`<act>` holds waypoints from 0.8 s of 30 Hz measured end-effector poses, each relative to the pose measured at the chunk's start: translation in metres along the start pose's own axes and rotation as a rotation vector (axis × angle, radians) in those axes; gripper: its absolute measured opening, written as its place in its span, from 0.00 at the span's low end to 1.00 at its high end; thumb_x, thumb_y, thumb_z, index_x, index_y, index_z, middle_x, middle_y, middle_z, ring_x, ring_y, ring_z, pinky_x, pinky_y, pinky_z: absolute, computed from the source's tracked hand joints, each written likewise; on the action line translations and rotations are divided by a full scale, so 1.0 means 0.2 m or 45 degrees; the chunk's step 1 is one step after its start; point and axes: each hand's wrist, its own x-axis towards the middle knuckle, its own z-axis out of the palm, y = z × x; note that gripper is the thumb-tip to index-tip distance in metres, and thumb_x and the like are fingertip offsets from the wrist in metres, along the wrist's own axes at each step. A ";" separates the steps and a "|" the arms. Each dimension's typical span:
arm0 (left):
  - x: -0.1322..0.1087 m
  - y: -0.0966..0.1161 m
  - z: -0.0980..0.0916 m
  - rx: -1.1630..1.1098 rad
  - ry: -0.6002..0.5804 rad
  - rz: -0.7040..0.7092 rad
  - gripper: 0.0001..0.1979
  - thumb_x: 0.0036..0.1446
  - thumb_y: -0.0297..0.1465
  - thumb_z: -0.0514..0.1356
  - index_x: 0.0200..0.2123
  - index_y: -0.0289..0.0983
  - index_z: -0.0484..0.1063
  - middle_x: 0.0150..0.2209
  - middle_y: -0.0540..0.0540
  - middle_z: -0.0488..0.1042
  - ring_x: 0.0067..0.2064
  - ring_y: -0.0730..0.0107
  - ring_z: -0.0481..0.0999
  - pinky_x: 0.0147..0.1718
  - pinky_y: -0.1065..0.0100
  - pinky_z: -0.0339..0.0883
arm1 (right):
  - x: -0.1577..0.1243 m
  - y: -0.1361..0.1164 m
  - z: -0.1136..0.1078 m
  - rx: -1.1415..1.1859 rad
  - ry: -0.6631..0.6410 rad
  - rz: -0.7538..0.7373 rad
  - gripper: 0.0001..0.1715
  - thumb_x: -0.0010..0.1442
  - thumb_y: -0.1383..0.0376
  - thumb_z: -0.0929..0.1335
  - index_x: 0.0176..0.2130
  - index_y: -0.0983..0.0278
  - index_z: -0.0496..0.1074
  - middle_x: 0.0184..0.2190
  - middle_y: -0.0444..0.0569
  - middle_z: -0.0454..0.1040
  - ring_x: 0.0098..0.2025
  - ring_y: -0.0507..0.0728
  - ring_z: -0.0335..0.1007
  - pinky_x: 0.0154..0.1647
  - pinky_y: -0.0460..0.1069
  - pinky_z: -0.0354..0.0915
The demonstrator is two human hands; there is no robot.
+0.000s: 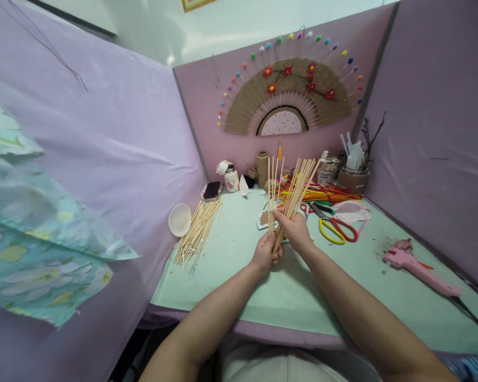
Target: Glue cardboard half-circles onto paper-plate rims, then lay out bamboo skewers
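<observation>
A fanned bundle of thin wooden sticks [298, 185] stands upright above the middle of the table. My left hand [265, 253] is closed round the lower ends of the sticks. Higher up, my right hand [295, 229] grips the bundle from the right, its thumb and fingers against the sticks. A few sticks lean apart from the rest on the left side. Behind the hands, a piece of brown and white card [264, 219] is partly hidden. More loose sticks [199, 231] lie in a pile on the table's left side.
Scissors with red and yellow handles [332, 231] lie right of the hands. A pink glue gun [420, 269] with a cord is farther right. A white bowl [179, 220], a phone [212, 190], jars and coloured strips [329, 194] edge the table. A decorated fan [289, 95] hangs behind.
</observation>
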 end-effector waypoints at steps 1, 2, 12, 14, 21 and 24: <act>0.00 0.00 0.00 0.001 0.001 0.001 0.31 0.48 0.61 0.55 0.37 0.37 0.62 0.15 0.57 0.62 0.12 0.83 0.46 0.12 0.76 0.35 | 0.00 0.01 0.00 -0.013 0.016 -0.003 0.17 0.48 0.52 0.69 0.28 0.64 0.71 0.22 0.45 0.72 0.27 0.56 0.68 0.31 0.50 0.64; 0.00 0.00 0.00 0.002 0.004 0.000 0.31 0.48 0.61 0.55 0.37 0.37 0.62 0.15 0.57 0.62 0.12 0.83 0.46 0.12 0.76 0.35 | 0.00 0.01 0.00 -0.032 0.033 -0.011 0.17 0.48 0.52 0.69 0.29 0.64 0.71 0.23 0.45 0.72 0.28 0.56 0.68 0.31 0.50 0.64; 0.00 -0.01 -0.01 0.006 -0.055 -0.004 0.31 0.50 0.60 0.54 0.36 0.37 0.64 0.15 0.56 0.63 0.12 0.83 0.46 0.12 0.76 0.37 | 0.01 0.03 0.00 0.009 -0.034 -0.040 0.15 0.48 0.54 0.70 0.31 0.63 0.70 0.19 0.39 0.64 0.23 0.52 0.58 0.25 0.47 0.57; 0.00 -0.01 -0.01 0.012 -0.086 -0.014 0.31 0.50 0.60 0.53 0.36 0.37 0.64 0.15 0.56 0.62 0.12 0.83 0.46 0.12 0.76 0.37 | 0.01 0.02 0.00 0.020 -0.064 0.000 0.19 0.47 0.50 0.70 0.31 0.63 0.71 0.19 0.39 0.64 0.22 0.52 0.58 0.24 0.47 0.56; 0.00 -0.01 -0.01 -0.007 -0.079 -0.018 0.31 0.51 0.60 0.52 0.37 0.37 0.64 0.15 0.57 0.62 0.12 0.83 0.44 0.11 0.76 0.36 | 0.00 0.02 0.00 -0.034 -0.002 -0.021 0.17 0.47 0.52 0.70 0.26 0.63 0.69 0.18 0.40 0.64 0.22 0.52 0.58 0.25 0.47 0.57; -0.01 0.00 0.00 -0.011 -0.069 -0.019 0.31 0.51 0.61 0.53 0.36 0.37 0.63 0.15 0.57 0.62 0.12 0.83 0.45 0.11 0.76 0.36 | 0.00 0.01 0.00 -0.031 -0.014 0.016 0.15 0.48 0.53 0.69 0.26 0.62 0.67 0.17 0.39 0.62 0.20 0.51 0.56 0.23 0.47 0.56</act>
